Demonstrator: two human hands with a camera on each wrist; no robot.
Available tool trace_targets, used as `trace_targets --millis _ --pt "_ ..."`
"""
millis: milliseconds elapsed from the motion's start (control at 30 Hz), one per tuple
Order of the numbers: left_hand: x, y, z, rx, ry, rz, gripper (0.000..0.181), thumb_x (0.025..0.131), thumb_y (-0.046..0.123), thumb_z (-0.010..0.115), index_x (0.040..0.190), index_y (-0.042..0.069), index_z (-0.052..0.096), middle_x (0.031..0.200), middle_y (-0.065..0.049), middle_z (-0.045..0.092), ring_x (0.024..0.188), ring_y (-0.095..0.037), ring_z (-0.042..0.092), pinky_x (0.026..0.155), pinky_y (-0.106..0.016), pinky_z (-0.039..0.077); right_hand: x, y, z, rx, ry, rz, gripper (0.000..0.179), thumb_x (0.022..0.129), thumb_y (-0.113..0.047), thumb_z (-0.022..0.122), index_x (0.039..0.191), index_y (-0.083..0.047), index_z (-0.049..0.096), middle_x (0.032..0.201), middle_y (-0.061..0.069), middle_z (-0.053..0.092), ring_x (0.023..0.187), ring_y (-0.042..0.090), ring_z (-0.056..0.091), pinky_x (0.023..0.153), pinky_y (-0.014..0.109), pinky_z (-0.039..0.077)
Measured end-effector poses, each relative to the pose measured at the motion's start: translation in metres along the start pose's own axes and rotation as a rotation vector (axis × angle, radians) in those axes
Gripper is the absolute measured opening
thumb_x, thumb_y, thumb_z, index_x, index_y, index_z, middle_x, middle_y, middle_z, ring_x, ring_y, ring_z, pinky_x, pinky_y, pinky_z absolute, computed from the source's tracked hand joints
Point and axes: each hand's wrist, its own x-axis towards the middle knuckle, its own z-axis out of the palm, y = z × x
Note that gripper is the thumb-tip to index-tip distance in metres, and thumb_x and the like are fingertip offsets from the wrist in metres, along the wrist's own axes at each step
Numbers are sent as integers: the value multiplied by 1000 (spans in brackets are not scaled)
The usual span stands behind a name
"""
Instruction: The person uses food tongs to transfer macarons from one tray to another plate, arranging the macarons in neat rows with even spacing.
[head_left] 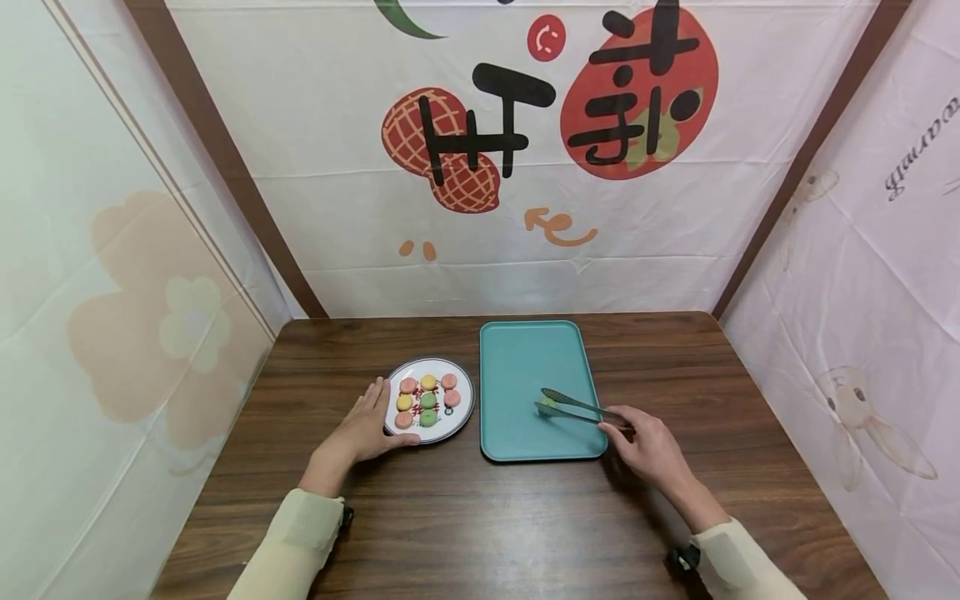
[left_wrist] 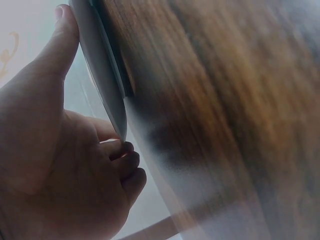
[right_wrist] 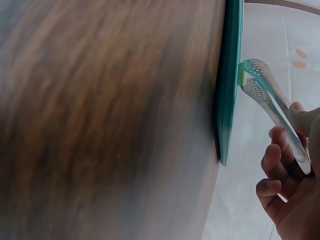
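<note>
My left hand point(head_left: 367, 427) rests at the left side of a round white plate point(head_left: 467, 414), thumb and fingers spread round its rim. In the left wrist view the thumb lies along the edge of the plate point(left_wrist: 102, 70) and the fingertips meet the rim. Pink, yellow and green macarons point(head_left: 427, 401) sit in rows on the plate. My right hand point(head_left: 647, 444) holds metal tongs point(head_left: 577, 403) by the handle end. Their perforated tips are at a green macaron point(head_left: 548, 405) on the teal tray point(head_left: 525, 358); the right wrist view shows this macaron point(right_wrist: 243, 76) against the tray surface.
The brown wooden table point(head_left: 450, 525) carries the plate and, to its right, the tray with a raised rim. White printed cloth walls point(head_left: 337, 225) stand behind the table and along both sides.
</note>
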Motion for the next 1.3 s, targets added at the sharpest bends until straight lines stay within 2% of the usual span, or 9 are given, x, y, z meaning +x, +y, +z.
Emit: trace_targets --millis 233,433,733,967,1300 --pt "0 0 0 -3 0 -1 133 89 67 78 165 -15 8 173 -38 7 162 -52 9 132 -62 14 3 -7 5 12 -19 -15 30 98 -19 82 122 -2 76 96 3 79 80 9 72 68 33 63" --pt "-1 0 -1 -4 -7 -10 133 89 68 78 165 -14 7 174 -36 6 162 -51 8 133 -61 14 7 -12 7 6 -37 -12 31 98 -22 82 123 -3 76 88 -4 75 73 4 65 65 29 59" --pt "-1 1 -2 -3 -9 -13 133 89 68 78 165 -15 8 174 -37 6 162 -51 9 132 -61 15 11 -18 11 43 -40 -33 32 98 -20 82 124 -2 76 94 0 79 78 8 72 68 31 64" --pt "-1 0 -1 -9 -19 -18 135 88 71 77 166 -13 6 174 -36 4 163 -50 7 133 -60 13 17 -24 17 50 -52 -54 31 99 -22 81 124 -3 76 89 -5 76 74 1 66 67 30 62" --pt "-1 2 -2 -2 -4 -14 133 89 68 79 165 -15 8 173 -37 6 162 -51 9 133 -61 14 28 -32 28 66 -78 -95 33 100 -23 80 125 -3 76 83 -12 68 65 -2 53 59 24 52"
